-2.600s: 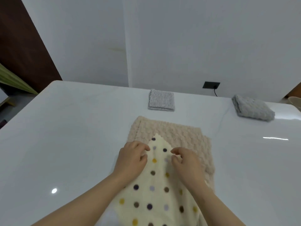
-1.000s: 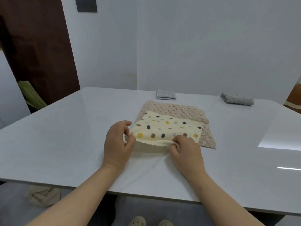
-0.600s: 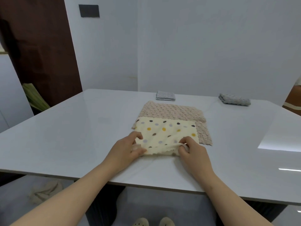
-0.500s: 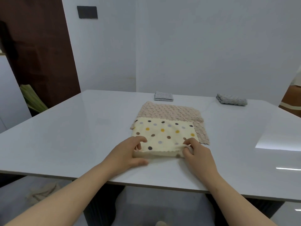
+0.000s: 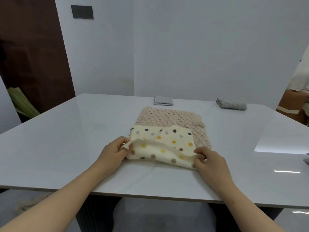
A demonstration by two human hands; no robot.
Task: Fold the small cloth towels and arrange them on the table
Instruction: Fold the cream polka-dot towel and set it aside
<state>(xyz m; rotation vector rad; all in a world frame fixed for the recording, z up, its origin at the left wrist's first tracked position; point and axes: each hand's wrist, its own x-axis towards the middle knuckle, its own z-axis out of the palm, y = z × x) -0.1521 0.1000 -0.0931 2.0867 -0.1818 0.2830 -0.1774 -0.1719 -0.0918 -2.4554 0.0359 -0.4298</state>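
Hands both pinching the dotted towel [image 5: 160,146]: left hand [image 5: 113,152] and right hand [image 5: 209,160] each have a closed grip on a near corner, over the beige towel [image 5: 170,117] on the surface [image 5: 66,131].

Single head cam, wide-angle, looking forward and slightly down across the table [image 5: 66,139] from its near edge. Both forearms enter from the bottom; hands sit close, centre frame. Far table edge and wall [image 5: 200,47] fill the top half. No second view to overlap.
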